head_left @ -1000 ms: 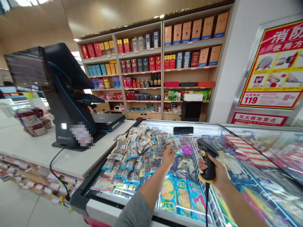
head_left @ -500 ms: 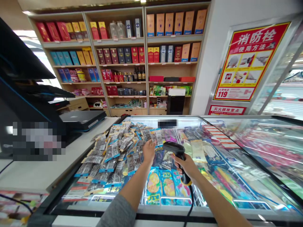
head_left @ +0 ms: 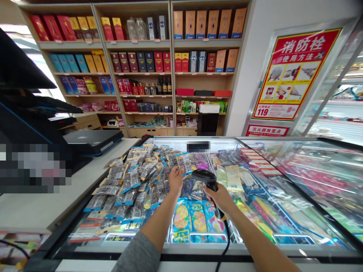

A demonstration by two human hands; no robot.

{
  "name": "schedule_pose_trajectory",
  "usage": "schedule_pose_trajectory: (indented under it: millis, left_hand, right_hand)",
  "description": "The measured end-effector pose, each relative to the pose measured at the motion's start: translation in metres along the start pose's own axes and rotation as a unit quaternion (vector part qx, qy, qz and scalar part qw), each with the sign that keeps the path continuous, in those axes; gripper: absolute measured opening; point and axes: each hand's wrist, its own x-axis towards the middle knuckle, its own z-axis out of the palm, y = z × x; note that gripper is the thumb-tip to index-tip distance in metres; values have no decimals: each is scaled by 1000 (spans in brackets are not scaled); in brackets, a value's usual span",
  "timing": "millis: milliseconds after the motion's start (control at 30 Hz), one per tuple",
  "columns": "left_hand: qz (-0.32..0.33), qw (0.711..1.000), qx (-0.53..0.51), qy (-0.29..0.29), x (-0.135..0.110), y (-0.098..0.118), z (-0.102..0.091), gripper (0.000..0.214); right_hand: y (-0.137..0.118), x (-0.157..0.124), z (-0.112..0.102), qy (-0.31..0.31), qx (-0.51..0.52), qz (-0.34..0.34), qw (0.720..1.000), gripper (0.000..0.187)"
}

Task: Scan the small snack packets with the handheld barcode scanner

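Note:
My left hand reaches over the freezer's glass lid and pinches a small clear snack packet at the right edge of a pile of several like packets. My right hand grips a black barcode scanner with a yellow band. The scanner's head points left at the held packet, a short way from it. Its black cable hangs down toward the lower edge of the view.
A black till with its screen stands on the white counter at left. Shelves of boxed goods fill the back wall. A red and yellow poster hangs at right. Colourful ice-cream packs lie under the glass.
The view swung right and closer to the freezer. My right hand brought the scanner left, close to the packet in my left hand, which drew slightly inward.

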Motion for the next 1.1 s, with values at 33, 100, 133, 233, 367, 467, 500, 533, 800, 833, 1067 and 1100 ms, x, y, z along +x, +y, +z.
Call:
schedule_pose_trajectory:
  millis: [33,100,133,233,367,467,500,533,800,833,1067,1100]
  left_hand:
    - [1,1000,-3,0,0,0,0,39]
    - [4,1000,-7,-1,1,-1,0,39]
    - [6,1000,-6,-1,1,-1,0,39]
    - [5,1000,7,2,1,-1,0,39]
    - [0,1000,5,2,1,-2,0,41]
    - [3,1000,-4,-5,2,-3,-1,44]
    - [3,1000,-4,-8,3,-4,-2,45]
    - [4,1000,-1,-9,3,-3,-2,45]
    - [20,989,106,-99,-8,-3,25,42]
    - [20,985,114,-128,-8,-5,38,38]
    - [-72,959,188,-200,-12,-36,173,8]
    - [-75,954,199,-210,-15,-42,191,8]
  right_hand:
    - [0,0,0,-1,-2,1,1000,30]
    - [0,0,0,-2,-5,0,1000,30]
    - [0,0,0,-3,-5,-1,1000,30]
    - [0,0,0,-1,-4,0,1000,30]
    - [1,0,0,1,-4,4,1000,30]
    - [2,1,-1,4,-3,11,1000,30]
    - [2,2,0,7,-1,13,1000,30]
    - [1,2,0,9,5,14,1000,30]
    - [-14,2,-19,48,244,10,968,44]
    - [-16,2,-30,61,281,11,958,45]
    - [-20,4,-134,167,441,-11,882,30]
    - [-18,5,-146,183,456,-19,871,28]
